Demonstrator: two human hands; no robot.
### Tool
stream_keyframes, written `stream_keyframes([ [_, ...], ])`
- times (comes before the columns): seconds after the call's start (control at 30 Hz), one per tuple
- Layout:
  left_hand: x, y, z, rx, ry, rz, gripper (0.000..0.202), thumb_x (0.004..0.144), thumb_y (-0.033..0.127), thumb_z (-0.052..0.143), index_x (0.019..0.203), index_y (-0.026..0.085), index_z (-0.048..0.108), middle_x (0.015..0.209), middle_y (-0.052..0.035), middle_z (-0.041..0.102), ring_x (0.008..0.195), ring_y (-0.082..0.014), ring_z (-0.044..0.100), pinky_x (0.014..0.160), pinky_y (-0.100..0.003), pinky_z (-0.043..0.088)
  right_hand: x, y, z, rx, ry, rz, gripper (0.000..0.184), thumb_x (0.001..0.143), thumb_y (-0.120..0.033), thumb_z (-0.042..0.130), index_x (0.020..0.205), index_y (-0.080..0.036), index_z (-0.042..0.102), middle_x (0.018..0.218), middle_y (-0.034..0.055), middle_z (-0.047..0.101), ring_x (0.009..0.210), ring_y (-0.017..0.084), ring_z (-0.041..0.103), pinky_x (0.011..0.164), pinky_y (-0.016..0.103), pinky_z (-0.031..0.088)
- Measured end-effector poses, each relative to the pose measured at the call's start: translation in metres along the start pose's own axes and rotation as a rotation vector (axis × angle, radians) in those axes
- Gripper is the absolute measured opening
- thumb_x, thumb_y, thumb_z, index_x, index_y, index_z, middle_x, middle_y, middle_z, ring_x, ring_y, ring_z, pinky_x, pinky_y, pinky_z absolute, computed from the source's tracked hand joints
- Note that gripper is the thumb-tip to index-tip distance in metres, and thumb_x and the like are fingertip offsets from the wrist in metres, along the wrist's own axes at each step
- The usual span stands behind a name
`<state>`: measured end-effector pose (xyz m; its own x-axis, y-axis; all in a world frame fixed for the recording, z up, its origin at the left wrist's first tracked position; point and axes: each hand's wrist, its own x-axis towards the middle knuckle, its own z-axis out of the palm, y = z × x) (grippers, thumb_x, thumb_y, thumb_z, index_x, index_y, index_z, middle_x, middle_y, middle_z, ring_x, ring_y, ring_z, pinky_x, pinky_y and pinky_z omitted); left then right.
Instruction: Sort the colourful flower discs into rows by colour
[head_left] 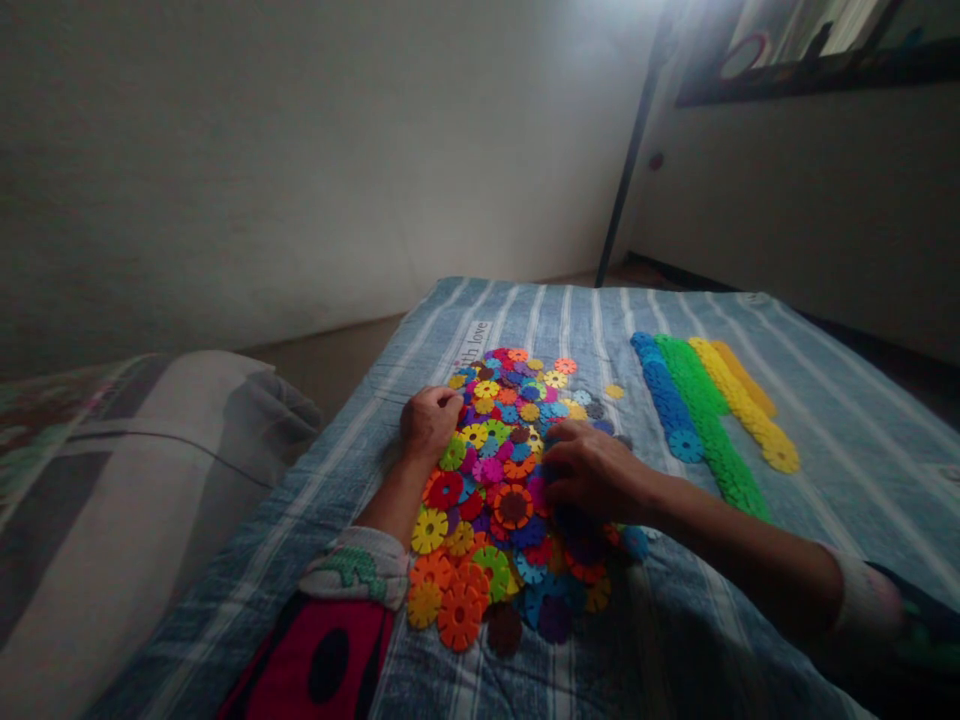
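A heap of many-coloured plastic gear-shaped discs point(501, 470) lies on a blue striped bedsheet point(750, 620). My left hand point(429, 422) rests at the heap's left edge with its fingers curled; what they hold, if anything, is hidden. My right hand point(592, 468) lies on the heap's right side, fingers bent down onto the discs, pinching among them. To the right lie sorted rows of discs: blue point(666, 398), green point(709, 425), yellow point(742, 405) and orange point(744, 376).
A grey and patterned pillow or cushion point(112, 510) lies at the left beside the bed. Bare walls stand behind, with a dark pole point(630, 160) in the corner. A few loose discs point(613, 392) sit between heap and rows.
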<state>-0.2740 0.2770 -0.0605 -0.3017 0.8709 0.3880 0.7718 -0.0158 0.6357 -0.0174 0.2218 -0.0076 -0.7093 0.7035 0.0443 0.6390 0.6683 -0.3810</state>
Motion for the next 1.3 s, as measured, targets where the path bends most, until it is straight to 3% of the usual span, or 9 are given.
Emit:
stream_keyframes([
  [0.13,0.001,-0.001,0.001,0.013,0.001,-0.009,0.025,0.071,0.032,0.052,0.073,0.017,0.072,0.081,-0.0057,0.072,0.077,-0.0198,0.065,0.076,-0.028,0.048,0.000,0.005,-0.001,0.222,0.107,0.047,0.008,0.079,-0.019,0.069,0.071,-0.018,0.068,0.088,0.0042,0.063,0.082,0.016,0.058,0.073,0.027,0.042],
  [0.27,0.001,0.000,0.001,0.018,0.004,-0.027,0.025,0.072,0.032,0.053,0.075,0.017,0.073,0.084,-0.0063,0.072,0.078,-0.0200,0.065,0.075,-0.028,0.048,-0.010,0.022,-0.012,0.399,0.192,0.110,0.013,0.080,-0.027,0.068,0.072,-0.017,0.069,0.087,0.0052,0.065,0.077,0.016,0.060,0.069,0.028,0.045],
  [0.47,0.002,0.001,0.000,0.018,-0.003,-0.052,0.024,0.071,0.032,0.054,0.075,0.018,0.073,0.085,-0.0059,0.073,0.079,-0.0204,0.065,0.076,-0.029,0.048,-0.029,0.041,-0.023,0.544,0.153,0.134,0.024,0.080,-0.037,0.067,0.068,-0.016,0.069,0.084,0.0055,0.067,0.076,0.016,0.061,0.066,0.028,0.047],
  [0.7,0.004,-0.004,0.002,-0.002,-0.002,-0.034,0.024,0.070,0.032,0.054,0.073,0.017,0.072,0.083,-0.0059,0.072,0.078,-0.0203,0.065,0.075,-0.028,0.048,-0.029,0.025,-0.015,0.393,0.123,0.115,0.023,0.083,-0.030,0.066,0.065,-0.016,0.068,0.082,0.0046,0.065,0.066,0.012,0.057,0.061,0.026,0.043],
  [0.87,0.002,0.000,0.002,0.006,0.007,-0.034,0.023,0.070,0.032,0.055,0.073,0.018,0.072,0.079,-0.0040,0.072,0.076,-0.0198,0.065,0.074,-0.027,0.048,-0.032,0.028,-0.013,0.395,0.107,0.109,0.007,0.077,-0.018,0.069,0.071,-0.016,0.068,0.088,0.0044,0.066,0.071,0.013,0.058,0.063,0.026,0.044],
  [1.13,0.003,-0.001,0.002,0.022,0.005,-0.032,0.023,0.071,0.031,0.055,0.074,0.017,0.073,0.082,-0.0054,0.073,0.077,-0.0203,0.066,0.074,-0.027,0.048,-0.030,0.021,-0.009,0.388,0.083,0.125,0.011,0.075,-0.018,0.069,0.067,-0.016,0.063,0.084,0.0046,0.065,0.072,0.014,0.058,0.063,0.026,0.044],
  [1.3,0.003,-0.002,0.001,0.018,-0.001,-0.017,0.026,0.072,0.032,0.053,0.076,0.016,0.073,0.083,-0.0068,0.072,0.078,-0.0205,0.065,0.075,-0.027,0.048,-0.025,0.016,0.001,0.291,0.135,0.010,0.015,0.069,-0.012,0.073,0.064,-0.016,0.060,0.088,0.0053,0.065,0.079,0.016,0.058,0.069,0.027,0.045],
])
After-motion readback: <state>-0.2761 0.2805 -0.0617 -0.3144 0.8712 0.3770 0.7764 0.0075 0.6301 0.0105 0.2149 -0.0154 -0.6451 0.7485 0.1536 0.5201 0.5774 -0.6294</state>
